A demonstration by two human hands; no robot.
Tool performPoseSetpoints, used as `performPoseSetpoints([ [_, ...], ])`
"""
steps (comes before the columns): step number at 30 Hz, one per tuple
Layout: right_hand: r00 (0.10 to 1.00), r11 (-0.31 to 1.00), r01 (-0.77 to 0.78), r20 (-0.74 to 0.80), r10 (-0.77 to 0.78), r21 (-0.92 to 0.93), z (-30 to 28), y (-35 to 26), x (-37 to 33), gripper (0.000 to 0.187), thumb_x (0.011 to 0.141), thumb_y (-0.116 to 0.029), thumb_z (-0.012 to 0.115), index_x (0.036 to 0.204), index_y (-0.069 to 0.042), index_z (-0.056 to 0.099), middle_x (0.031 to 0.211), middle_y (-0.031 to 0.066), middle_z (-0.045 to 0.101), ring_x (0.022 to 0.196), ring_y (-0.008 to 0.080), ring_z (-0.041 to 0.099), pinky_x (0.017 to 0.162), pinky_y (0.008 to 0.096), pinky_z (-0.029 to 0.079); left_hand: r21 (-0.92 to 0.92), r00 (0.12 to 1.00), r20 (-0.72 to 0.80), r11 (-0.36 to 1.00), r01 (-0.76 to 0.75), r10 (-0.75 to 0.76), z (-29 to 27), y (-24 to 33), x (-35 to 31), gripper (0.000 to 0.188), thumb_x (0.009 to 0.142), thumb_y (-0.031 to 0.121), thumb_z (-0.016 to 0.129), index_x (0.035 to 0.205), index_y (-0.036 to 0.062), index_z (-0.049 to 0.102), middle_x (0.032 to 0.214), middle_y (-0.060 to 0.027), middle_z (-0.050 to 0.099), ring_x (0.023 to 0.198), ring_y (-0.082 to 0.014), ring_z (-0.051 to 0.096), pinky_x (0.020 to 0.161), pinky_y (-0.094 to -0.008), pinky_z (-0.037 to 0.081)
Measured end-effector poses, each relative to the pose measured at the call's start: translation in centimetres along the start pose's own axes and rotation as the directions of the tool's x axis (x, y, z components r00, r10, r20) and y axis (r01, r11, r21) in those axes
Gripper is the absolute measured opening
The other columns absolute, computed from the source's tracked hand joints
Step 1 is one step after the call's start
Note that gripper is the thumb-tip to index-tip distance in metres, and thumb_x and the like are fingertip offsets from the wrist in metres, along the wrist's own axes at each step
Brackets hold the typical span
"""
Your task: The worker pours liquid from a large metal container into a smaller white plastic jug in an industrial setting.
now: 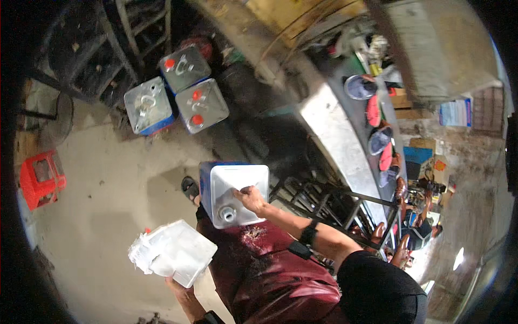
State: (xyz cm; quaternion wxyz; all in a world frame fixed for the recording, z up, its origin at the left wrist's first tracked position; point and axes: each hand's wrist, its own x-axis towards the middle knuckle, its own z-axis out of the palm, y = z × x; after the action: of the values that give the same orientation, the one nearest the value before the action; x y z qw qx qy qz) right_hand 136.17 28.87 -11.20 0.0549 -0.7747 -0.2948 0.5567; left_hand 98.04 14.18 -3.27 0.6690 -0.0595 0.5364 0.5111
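Note:
My right hand (251, 198) is closed on the top of a square metal can (226, 181) with blue sides, held in front of the dark red apron (280, 270) I wear. The can's handle is mostly hidden by the fingers. A round spout (227, 215) stands at the can's near left corner. Lower left, my left hand (181, 286) grips the lower edge of a whitish boxy container (186, 248), which is tilted. Its far left end looks ragged and coated white, with a small red spot beside it. Most of the left fingers are behind the container.
Three more square metal cans (202, 105) stand on the floor ahead, some with red caps. A red plastic stool (42, 178) is at the left. Dark metal racks (345, 210) and a long bench (332, 129) with shoe parts run along the right. Brown shoes (400, 251) sit on the rack.

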Motion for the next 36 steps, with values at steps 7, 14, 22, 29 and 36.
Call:
performPoseSetpoints([
  [7, 0.984, 0.984, 0.180, 0.005, -0.180, 0.016, -19.8, -12.7, -25.1, 0.032, 0.097, -0.026, 0.067, 0.107, 0.004, 0.072, 0.095, 0.0127, 0.072, 0.088, 0.0176, 0.063, 0.082, 0.0337, 0.051, 0.076, 0.983, 0.184, 0.997, -0.003, -0.011, 9.8, 3.8, -3.7, 0.064, 0.097, 0.042, 0.046, 0.150, 0.0054, 0.040, 0.145, -0.0145, 0.052, 0.131, -0.0329, 0.054, 0.106, -0.0505, 0.048],
  [14, 0.977, 0.973, 0.191, -0.123, -0.175, 0.133, -34.6, -17.6, -40.2, 0.038, 0.103, -0.031, 0.059, 0.089, 0.002, 0.069, 0.069, -0.0023, 0.054, 0.061, 0.0070, 0.044, 0.054, 0.0269, 0.037, 0.076, 0.988, 0.151, 0.997, 0.023, -0.034, 16.7, 3.9, -3.1, 0.064, 0.092, 0.034, 0.054, 0.147, 0.0051, 0.043, 0.143, -0.0148, 0.053, 0.129, -0.0347, 0.054, 0.105, -0.0534, 0.047],
  [22, 0.962, 0.965, 0.229, -0.182, -0.204, 0.129, -45.9, -13.9, -41.4, 0.033, 0.101, -0.028, 0.061, 0.088, 0.001, 0.069, 0.070, -0.0042, 0.052, 0.063, 0.0066, 0.042, 0.058, 0.0248, 0.035, 0.173, 0.988, 0.105, 0.981, 0.092, -0.111, 29.4, -0.5, -1.8, 0.067, 0.085, 0.029, 0.060, 0.145, 0.0033, 0.046, 0.140, -0.0149, 0.056, 0.127, -0.0335, 0.056, 0.107, -0.0477, 0.046],
  [29, 0.938, 0.992, 0.121, -0.329, -0.107, 0.024, -58.0, -10.0, -36.2, 0.027, 0.096, -0.018, 0.060, 0.087, 0.006, 0.070, 0.070, 0.0009, 0.059, 0.064, 0.0099, 0.049, 0.057, 0.0275, 0.038, 0.396, 0.964, 0.150, 0.906, 0.147, -0.222, 40.3, -5.9, 1.1, 0.070, 0.078, 0.026, 0.064, 0.142, 0.0041, 0.047, 0.129, -0.0123, 0.061, 0.118, -0.0298, 0.061, 0.101, -0.0437, 0.050],
  [36, 0.901, 0.932, 0.057, -0.383, -0.203, -0.358, -62.2, -6.7, -29.6, 0.036, 0.093, -0.022, 0.056, 0.080, 0.009, 0.068, 0.057, 0.0094, 0.056, 0.058, 0.0154, 0.054, 0.055, 0.0356, 0.045, 0.719, 0.922, 0.265, 0.695, 0.006, -0.283, 47.4, -8.8, 0.9, 0.091, 0.066, 0.024, 0.073, 0.149, 0.0057, 0.040, 0.136, -0.0148, 0.057, 0.123, -0.0289, 0.057, 0.101, -0.0399, 0.049],
])
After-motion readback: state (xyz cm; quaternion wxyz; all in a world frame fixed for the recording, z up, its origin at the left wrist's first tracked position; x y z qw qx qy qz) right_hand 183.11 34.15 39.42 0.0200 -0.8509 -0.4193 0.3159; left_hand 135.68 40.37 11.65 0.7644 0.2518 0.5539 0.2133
